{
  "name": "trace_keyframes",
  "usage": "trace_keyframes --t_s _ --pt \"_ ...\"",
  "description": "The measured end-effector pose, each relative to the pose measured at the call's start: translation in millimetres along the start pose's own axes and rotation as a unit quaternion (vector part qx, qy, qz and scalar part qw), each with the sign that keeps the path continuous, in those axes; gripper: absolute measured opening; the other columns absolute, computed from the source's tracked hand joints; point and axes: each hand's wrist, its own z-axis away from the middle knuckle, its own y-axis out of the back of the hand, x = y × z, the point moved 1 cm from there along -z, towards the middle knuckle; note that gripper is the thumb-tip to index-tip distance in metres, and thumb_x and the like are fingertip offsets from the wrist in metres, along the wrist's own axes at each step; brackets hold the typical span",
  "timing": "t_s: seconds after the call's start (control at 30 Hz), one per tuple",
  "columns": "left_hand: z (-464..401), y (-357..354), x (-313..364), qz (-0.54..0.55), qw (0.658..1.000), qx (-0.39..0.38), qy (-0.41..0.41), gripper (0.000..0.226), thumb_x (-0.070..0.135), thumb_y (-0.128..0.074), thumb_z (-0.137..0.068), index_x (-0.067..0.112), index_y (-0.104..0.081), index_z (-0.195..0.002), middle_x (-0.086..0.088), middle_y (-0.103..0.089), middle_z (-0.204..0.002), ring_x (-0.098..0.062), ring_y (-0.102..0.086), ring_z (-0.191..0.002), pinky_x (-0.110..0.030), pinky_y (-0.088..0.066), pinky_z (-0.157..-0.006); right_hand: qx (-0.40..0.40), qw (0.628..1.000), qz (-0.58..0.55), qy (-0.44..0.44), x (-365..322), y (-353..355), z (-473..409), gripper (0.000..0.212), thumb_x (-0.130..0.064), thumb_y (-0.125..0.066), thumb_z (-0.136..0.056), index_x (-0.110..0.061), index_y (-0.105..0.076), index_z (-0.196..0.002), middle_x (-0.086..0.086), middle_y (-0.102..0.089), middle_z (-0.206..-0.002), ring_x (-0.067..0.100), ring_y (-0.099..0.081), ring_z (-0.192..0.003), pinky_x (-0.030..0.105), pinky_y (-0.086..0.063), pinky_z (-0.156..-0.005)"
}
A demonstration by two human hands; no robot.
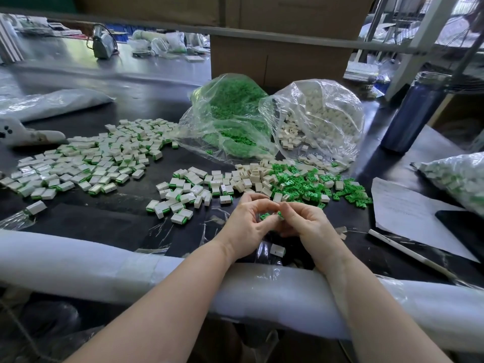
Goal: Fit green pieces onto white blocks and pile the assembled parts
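Observation:
My left hand (pixel 246 224) and my right hand (pixel 306 226) meet above the dark table, fingertips pinched together. Small green pieces (pixel 265 216) show between the fingers of both hands; whether a white block is held there is hidden. One white block (pixel 277 250) lies just below the hands. Loose green pieces (pixel 301 184) and white blocks (pixel 251 176) lie in a mixed heap right behind the hands. Assembled white-and-green parts form a small pile (pixel 180 195) to the left and a large pile (pixel 86 161) farther left.
Two open clear bags stand behind the heap, one of green pieces (pixel 230 113), one of white blocks (pixel 319 119). A blue bottle (pixel 411 113), a paper sheet (pixel 408 213), a pen (pixel 408 255) and another bag of parts (pixel 461 179) sit right. A white padded roll (pixel 104 265) lines the table edge.

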Motion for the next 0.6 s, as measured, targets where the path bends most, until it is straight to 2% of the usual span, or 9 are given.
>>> trace_keyframes --t_s 0.13,0.2,0.27,0.33,0.47,0.6 --pt "1.3 -1.3 2.0 -0.022 1.0 -0.023 0.0 0.019 0.008 -0.06 -0.088 0.027 -0.062 -0.085 -0.002 -0.039 -0.114 -0.021 -0.05 -0.109 -0.032 -0.043 -0.101 -0.012 1.0 -0.01 -0.013 -1.4 -0.2 0.0 0.023 -0.034 -0.059 -0.076 -0.017 -0.073 -0.079 -0.001 -0.067 -0.064 0.01 -0.061 -0.063 0.018 -0.05 -0.059" --pt "1.7 -1.8 2.7 -0.038 0.999 -0.027 -0.004 0.016 0.005 -0.059 -0.087 0.02 -0.064 -0.088 -0.004 -0.039 -0.114 -0.018 -0.048 -0.109 -0.024 -0.041 -0.099 -0.012 1.0 -0.014 -0.015 -1.1 0.5 0.1 0.017 -0.028 -0.061 -0.079 -0.016 -0.073 -0.076 -0.001 -0.066 -0.061 0.01 -0.058 -0.059 0.017 -0.048 -0.055" --pt "2.0 -2.1 2.8 -0.063 0.998 -0.03 -0.01 0.015 0.003 -0.058 -0.086 0.015 -0.065 -0.092 -0.003 -0.039 -0.114 -0.01 -0.045 -0.101 -0.009 -0.037 -0.089 -0.01 1.0 -0.016 -0.01 -0.4 0.9 0.0 0.017 -0.018 -0.06 -0.085 -0.015 -0.073 -0.075 -0.002 -0.065 -0.058 0.007 -0.055 -0.053 0.015 -0.045 -0.052" --pt "2.3 -2.9 3.4 -0.078 0.996 -0.034 -0.015 0.015 0.002 -0.057 -0.086 0.012 -0.066 -0.094 -0.003 -0.039 -0.114 -0.005 -0.042 -0.092 -0.004 -0.034 -0.082 -0.002 1.0 -0.017 -0.006 -0.1 1.4 0.2 0.02 -0.013 -0.06 -0.087 -0.014 -0.073 -0.073 -0.001 -0.064 -0.057 0.006 -0.053 -0.051 0.015 -0.044 -0.05" --pt "2.3 -3.9 4.2 -0.083 0.996 -0.036 -0.018 0.017 0.002 -0.057 -0.085 0.009 -0.066 -0.098 -0.004 -0.039 -0.115 -0.01 -0.043 -0.107 -0.014 -0.036 -0.093 0.012 1.0 -0.018 0.002 -1.1 1.6 0.9 0.024 -0.01 -0.06 -0.087 -0.015 -0.073 -0.067 -0.002 -0.061 -0.052 0.005 -0.05 -0.048 0.015 -0.041 -0.048" --pt "2.9 -4.3 4.2 -0.074 0.996 -0.04 -0.017 0.015 0.003 -0.058 -0.086 0.014 -0.065 -0.095 -0.003 -0.039 -0.114 -0.012 -0.043 -0.111 -0.022 -0.038 -0.1 0.017 0.999 -0.032 0.007 -1.0 1.6 1.1 0.025 -0.008 -0.061 -0.086 -0.013 -0.072 -0.065 -0.002 -0.06 -0.049 0.004 -0.05 -0.046 0.013 -0.041 -0.047"
